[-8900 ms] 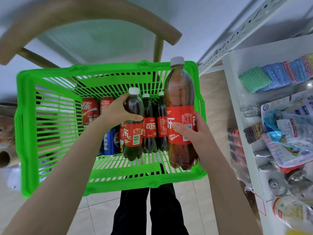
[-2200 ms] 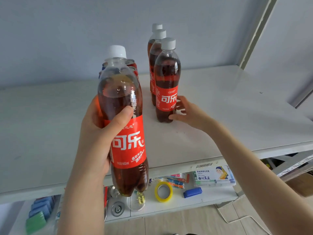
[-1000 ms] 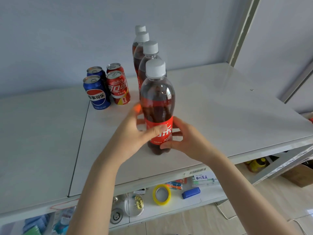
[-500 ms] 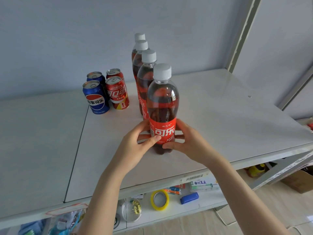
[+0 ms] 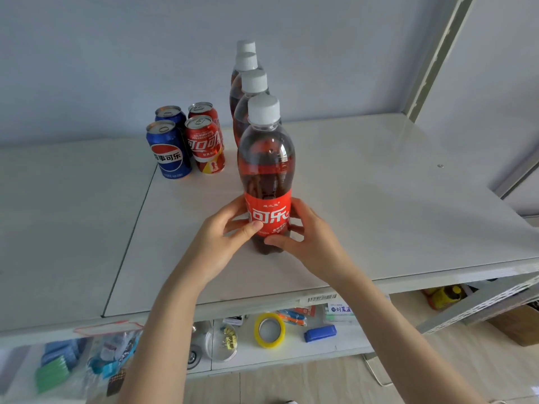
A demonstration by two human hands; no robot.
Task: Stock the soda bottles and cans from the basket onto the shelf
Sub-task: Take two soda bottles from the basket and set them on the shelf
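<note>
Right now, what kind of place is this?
Probably a small shop or stockroom: soda bottles in a row beside cans on a white shelf, a barcode label on its front edge, and a tape roll among stationery on the shelf below.

3 rear bottles mostly hidden behind front bottle; lower-shelf packets blurred.

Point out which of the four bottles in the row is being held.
The front bottle, nearest the front edge of the shelf: the left hand and right hand grip its red label. The other three stand behind it, untouched.
</note>
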